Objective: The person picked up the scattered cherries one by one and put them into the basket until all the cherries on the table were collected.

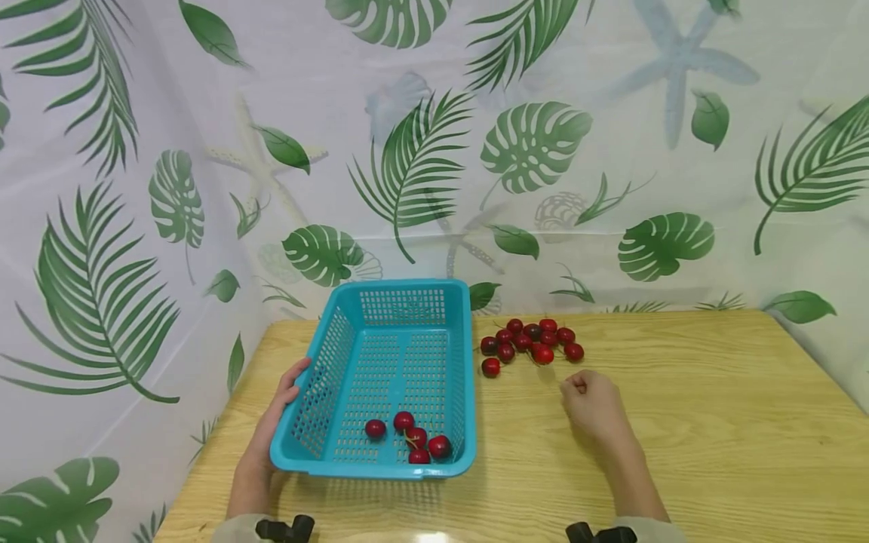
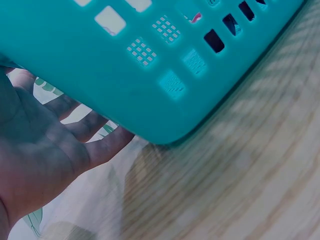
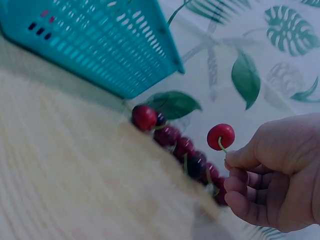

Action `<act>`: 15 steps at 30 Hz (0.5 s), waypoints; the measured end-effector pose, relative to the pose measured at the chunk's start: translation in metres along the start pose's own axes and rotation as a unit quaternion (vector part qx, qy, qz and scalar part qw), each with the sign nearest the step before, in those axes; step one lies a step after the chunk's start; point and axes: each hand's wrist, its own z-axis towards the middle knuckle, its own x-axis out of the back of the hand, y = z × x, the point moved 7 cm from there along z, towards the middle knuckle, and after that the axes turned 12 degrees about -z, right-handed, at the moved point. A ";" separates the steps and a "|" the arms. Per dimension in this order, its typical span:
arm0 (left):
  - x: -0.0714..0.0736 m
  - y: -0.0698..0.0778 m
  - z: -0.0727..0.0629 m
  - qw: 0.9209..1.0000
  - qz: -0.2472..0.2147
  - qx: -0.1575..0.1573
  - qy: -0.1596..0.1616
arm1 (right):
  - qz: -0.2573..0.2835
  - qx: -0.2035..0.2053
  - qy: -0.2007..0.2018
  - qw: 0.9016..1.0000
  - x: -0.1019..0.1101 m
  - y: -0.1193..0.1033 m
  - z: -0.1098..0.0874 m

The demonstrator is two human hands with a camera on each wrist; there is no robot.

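Note:
A blue plastic basket (image 1: pixel 397 467) with lattice walls stands on the table, several red cherries (image 1: pixel 376 429) inside at its near end. My left hand (image 1: pixel 271 422) grips its left side, fingers at the rim; in the left wrist view those fingers (image 2: pixel 107 145) pass behind the plastic edge. Out to the right, my right hand (image 1: pixel 596 407) is raised, near a pile of cherries (image 1: pixel 522 342) at the table's back. The right wrist view shows the thumb and forefinger of this hand (image 3: pixel 280 175) pinching the green stem of one cherry (image 3: pixel 220 137), its fruit hanging free of the fingers.
The wooden table (image 1: pixel 713 422) extends right of the basket. Behind it and along the left hangs a white cloth (image 1: pixel 434 68) printed with green leaves and starfish. The loose pile lies just beyond the basket's right wall, close to the table's back edge.

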 end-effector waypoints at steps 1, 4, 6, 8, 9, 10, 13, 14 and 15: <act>0.000 0.000 -0.001 1.000 0.001 0.012 0.004 | 0.001 0.010 0.008 1.000 0.004 -0.005 -0.002; -0.001 -0.001 -0.004 0.999 -0.002 0.041 0.016 | 0.001 0.035 0.030 0.999 0.016 -0.026 -0.010; -0.001 0.000 0.000 0.999 0.000 0.030 0.019 | -0.003 0.055 0.048 0.997 0.023 -0.041 -0.015; -0.002 0.001 0.002 1.000 -0.002 0.019 0.018 | 0.005 0.067 0.055 0.996 0.026 -0.056 -0.021; -0.002 0.002 0.004 1.000 -0.002 0.013 0.018 | 0.008 0.072 0.058 0.996 0.026 -0.063 -0.024; -0.002 0.002 0.005 1.000 -0.001 0.008 0.020 | 0.013 0.079 0.061 0.995 0.026 -0.070 -0.027; -0.001 0.001 0.005 1.000 -0.003 0.006 0.016 | 0.027 0.105 0.070 0.992 0.022 -0.090 -0.035; -0.001 0.001 0.005 1.000 -0.002 0.004 0.017 | 0.031 0.117 0.075 0.990 0.021 -0.097 -0.037; 0.000 0.001 0.005 1.000 -0.003 -0.001 0.016 | 0.031 0.128 0.081 0.988 0.019 -0.103 -0.040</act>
